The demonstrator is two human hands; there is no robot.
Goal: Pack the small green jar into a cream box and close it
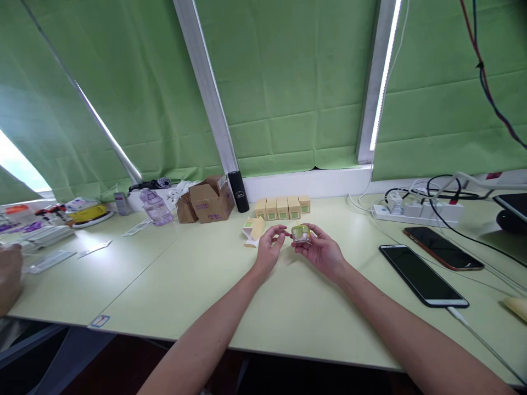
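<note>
A small clear square container [301,234] with a yellow-green top is held above the table in my right hand [325,252], between thumb and fingers. My left hand [269,249] is just to its left, fingers bent and apart from the thumb, with nothing visible in it. Its fingertips come close to the container; I cannot tell whether they touch. Behind my left hand lies an opened small carton [252,229] with its flaps out. Farther back stands a row of several small tan boxes [282,209] with green labels.
A cardboard box [211,200], a black cylinder [238,192] and a clear bottle [155,207] stand at the back left. Two phones, one white-edged [423,275] and one brown-edged [442,248], lie right, before a power strip [418,211] with cables. Another person's hand [9,277] shows far left.
</note>
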